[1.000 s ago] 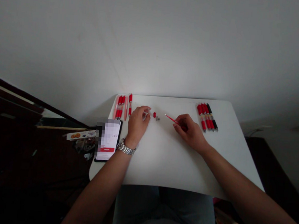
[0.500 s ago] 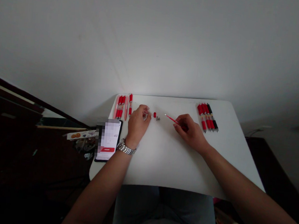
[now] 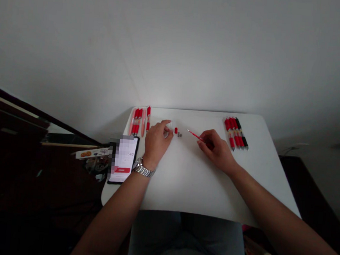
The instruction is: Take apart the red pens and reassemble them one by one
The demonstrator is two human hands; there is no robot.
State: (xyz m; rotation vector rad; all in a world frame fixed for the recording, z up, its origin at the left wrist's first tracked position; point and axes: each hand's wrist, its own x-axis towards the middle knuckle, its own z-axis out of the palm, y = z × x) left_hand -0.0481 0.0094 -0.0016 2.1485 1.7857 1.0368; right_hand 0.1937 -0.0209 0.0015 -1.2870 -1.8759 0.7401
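In my right hand (image 3: 215,148) is a slim red pen refill (image 3: 195,135), pinched between thumb and fingers, its tip pointing left. My left hand (image 3: 157,140) rests on the left part of the table, index finger and thumb apart. A clear piece (image 3: 170,125), perhaps a pen barrel part, lies by those fingertips; its shape is hard to make out. Just right of them sit a short red grip (image 3: 176,130) and small metal parts (image 3: 179,135), likely a spring and tip.
Assembled red pens and one black pen (image 3: 241,133) lie in a row at right on the white table (image 3: 189,184). At left are a tray (image 3: 143,127) of red pens, a single red pen (image 3: 148,119) and a phone (image 3: 123,161). A wall (image 3: 193,58) stands behind.
My left index finger has lifted away from the thumb, widening the gap, and the clear piece shows more. My right hand and the refill have hardly moved.
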